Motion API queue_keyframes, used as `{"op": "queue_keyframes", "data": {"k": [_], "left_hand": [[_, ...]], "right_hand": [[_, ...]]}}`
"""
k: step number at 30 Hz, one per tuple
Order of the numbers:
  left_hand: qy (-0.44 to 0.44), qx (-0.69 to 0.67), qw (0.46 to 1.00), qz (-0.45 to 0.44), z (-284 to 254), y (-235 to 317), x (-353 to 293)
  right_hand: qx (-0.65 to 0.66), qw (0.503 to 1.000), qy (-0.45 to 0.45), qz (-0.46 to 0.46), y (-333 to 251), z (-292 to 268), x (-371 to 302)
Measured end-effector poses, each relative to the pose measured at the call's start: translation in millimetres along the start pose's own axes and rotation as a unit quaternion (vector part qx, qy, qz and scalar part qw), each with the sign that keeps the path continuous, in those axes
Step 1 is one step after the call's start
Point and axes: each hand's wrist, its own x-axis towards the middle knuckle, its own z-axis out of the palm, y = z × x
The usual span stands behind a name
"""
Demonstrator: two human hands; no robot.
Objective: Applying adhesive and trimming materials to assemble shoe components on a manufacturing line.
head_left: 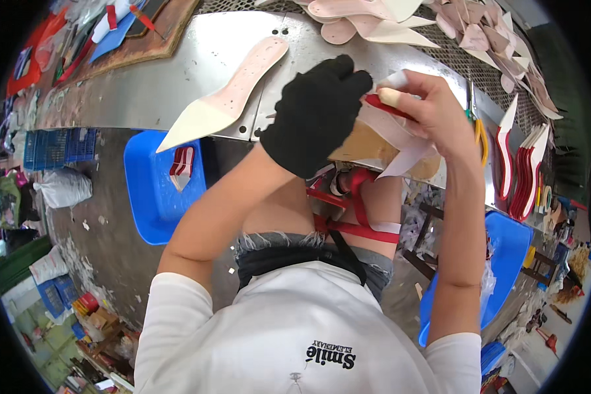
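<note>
My left hand, in a black glove, is curled closed at the left edge of a pale shoe insole; its fingertips are partly hidden. The bare right hand, with pale wraps on its thumb and a finger, pinches a red strip against the insole's upper edge. Beneath the insole, brown board shows at the bench edge. Red ribbon hangs from there across my lap. To the left of the glove, another insole, pink at the heel and cream at the pointed toe, lies on the metal bench.
More insoles are piled at the back. Red-edged insoles stand at the right, near yellow-handled scissors. Blue tubs stand at the left and right, below the metal bench. A tool board lies at the far left.
</note>
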Motion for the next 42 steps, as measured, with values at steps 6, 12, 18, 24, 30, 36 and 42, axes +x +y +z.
{"op": "queue_keyframes", "data": {"k": [6, 12, 18, 24, 30, 36, 42], "left_hand": [[-0.029, -0.051, 0.997, 0.051, -4, -9, 2], [-0.096, -0.064, 0.992, 0.056, -4, -14, 9], [-0.134, -0.023, 0.985, 0.108, -1, -15, 27], [-0.084, -0.125, 0.975, 0.164, 17, 5, 32], [-0.141, -0.171, 0.972, 0.076, 16, 3, 24], [-0.131, -0.07, 0.971, 0.189, 18, 14, 23], [-0.079, 0.029, 0.974, 0.209, 22, 37, 21]], "right_hand": [[0.001, 0.993, 0.076, -0.095, 27, 3, -20], [-0.235, 0.902, 0.255, -0.257, 36, 35, -28], [-0.258, 0.913, 0.218, -0.228, 28, 22, -39], [-0.022, 0.996, 0.02, -0.084, 25, -33, -38], [-0.025, 0.973, 0.067, -0.22, 76, -44, -53], [-0.145, 0.915, 0.177, -0.333, 97, -35, -48], [-0.14, 0.935, 0.141, -0.293, 83, -29, -51]]}}
